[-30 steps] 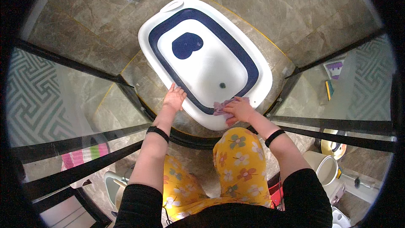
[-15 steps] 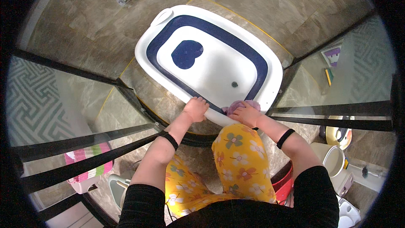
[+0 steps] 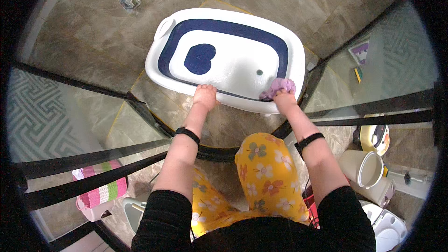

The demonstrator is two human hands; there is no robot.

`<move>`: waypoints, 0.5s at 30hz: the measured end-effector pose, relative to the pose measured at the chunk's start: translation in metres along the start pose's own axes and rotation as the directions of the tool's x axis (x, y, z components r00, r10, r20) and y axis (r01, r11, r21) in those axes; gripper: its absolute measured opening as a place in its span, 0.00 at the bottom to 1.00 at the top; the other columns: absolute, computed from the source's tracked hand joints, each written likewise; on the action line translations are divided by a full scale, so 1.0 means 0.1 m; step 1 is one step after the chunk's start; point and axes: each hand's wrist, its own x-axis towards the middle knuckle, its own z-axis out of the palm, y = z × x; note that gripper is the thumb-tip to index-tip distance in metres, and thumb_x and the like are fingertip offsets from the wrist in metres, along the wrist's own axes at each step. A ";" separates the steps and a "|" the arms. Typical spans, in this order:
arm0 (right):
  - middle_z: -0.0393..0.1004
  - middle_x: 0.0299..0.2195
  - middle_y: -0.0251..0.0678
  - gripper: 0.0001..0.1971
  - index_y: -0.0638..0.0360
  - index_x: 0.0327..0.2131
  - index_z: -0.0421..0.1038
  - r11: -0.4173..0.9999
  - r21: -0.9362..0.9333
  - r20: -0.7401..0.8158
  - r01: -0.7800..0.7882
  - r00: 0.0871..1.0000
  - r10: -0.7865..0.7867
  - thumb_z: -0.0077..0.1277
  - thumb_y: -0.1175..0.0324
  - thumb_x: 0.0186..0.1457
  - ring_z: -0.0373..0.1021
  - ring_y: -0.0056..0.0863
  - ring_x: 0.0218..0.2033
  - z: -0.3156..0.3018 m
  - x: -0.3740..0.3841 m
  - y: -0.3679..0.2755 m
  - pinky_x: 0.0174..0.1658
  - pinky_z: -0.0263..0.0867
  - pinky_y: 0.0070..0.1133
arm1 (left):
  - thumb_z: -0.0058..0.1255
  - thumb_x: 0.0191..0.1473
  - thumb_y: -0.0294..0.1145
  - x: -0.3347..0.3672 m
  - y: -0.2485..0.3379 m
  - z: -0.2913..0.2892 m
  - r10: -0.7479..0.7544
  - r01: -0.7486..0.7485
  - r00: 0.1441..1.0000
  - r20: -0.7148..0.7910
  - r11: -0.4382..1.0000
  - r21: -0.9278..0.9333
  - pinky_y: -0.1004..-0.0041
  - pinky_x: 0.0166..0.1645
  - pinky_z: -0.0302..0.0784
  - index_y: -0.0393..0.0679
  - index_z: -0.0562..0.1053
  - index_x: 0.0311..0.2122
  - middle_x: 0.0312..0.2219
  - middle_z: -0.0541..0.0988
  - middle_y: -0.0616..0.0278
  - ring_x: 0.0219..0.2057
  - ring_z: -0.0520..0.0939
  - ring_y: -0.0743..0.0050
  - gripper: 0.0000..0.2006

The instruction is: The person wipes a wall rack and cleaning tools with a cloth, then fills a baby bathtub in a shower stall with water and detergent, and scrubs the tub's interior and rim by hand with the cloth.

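Lilac, crumpled cloth sits at the lower right corner of a white and navy tub, just right of the frame's centre. It lies against the navy band where the near side curves into the right end. The relation that counts most is between this cloth and the right hand: the cloth spreads just beyond the fingertips, toward the top of the frame and a little to the left, touching the hand. Those fingers look bent and pressed together on the cloth, though its folds hide some of them.

Left hand and cloth are well apart, with a stretch of the same near rim between them. The left fingers lie side by side, hooked over that rim and clamped on it, left of the frame's centre; the underside of this grip cannot be seen.

The tub's long axis runs left to right across the frame, sloping slightly down toward the right, so both hands meet one long side of it. Up and left of the cloth, near but apart, is a small dark round drain. A navy heart-shaped patch lies farther off in the tub's left half, directly above the left hand in the frame. Of the two hands, the left is nearer to the patch and the right nearer to the drain.
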 end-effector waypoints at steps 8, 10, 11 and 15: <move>0.65 0.51 0.33 0.15 0.51 0.43 0.72 0.952 -0.267 0.066 -0.148 0.983 0.171 0.43 0.67 0.52 0.58 0.35 0.53 0.22 0.09 0.30 0.53 0.52 0.43 | 0.50 0.45 0.57 -0.43 0.56 0.04 0.160 -0.146 0.986 0.055 0.968 -0.206 0.66 0.51 0.64 0.46 0.66 0.50 0.45 0.72 0.63 0.49 0.69 0.65 0.31; 0.69 0.46 0.36 0.13 0.53 0.40 0.74 0.982 -0.072 0.195 -0.176 0.963 0.187 0.45 0.66 0.50 0.63 0.37 0.49 -0.37 0.22 -0.27 0.49 0.58 0.42 | 0.52 0.45 0.55 -0.58 0.19 0.24 0.197 -0.167 0.978 0.068 0.936 -0.311 0.64 0.54 0.63 0.47 0.65 0.52 0.48 0.71 0.63 0.50 0.70 0.67 0.31; 0.71 0.42 0.40 0.12 0.54 0.37 0.75 0.994 -0.020 0.201 -0.109 0.973 0.111 0.47 0.66 0.48 0.67 0.40 0.44 -0.43 0.35 -0.23 0.45 0.62 0.40 | 0.53 0.44 0.53 -0.55 0.01 0.30 0.213 -0.168 0.975 0.069 0.900 -0.401 0.63 0.55 0.62 0.48 0.65 0.52 0.49 0.70 0.63 0.51 0.70 0.69 0.32; 0.74 0.30 0.49 0.09 0.59 0.28 0.77 0.977 0.214 -0.142 -0.014 0.989 0.046 0.48 0.70 0.44 0.72 0.44 0.34 -0.30 0.95 0.05 0.39 0.68 0.31 | 0.56 0.38 0.52 -0.54 -0.41 0.25 -0.074 0.130 0.955 0.287 0.975 -0.181 0.66 0.54 0.65 0.46 0.66 0.51 0.49 0.71 0.58 0.50 0.72 0.67 0.34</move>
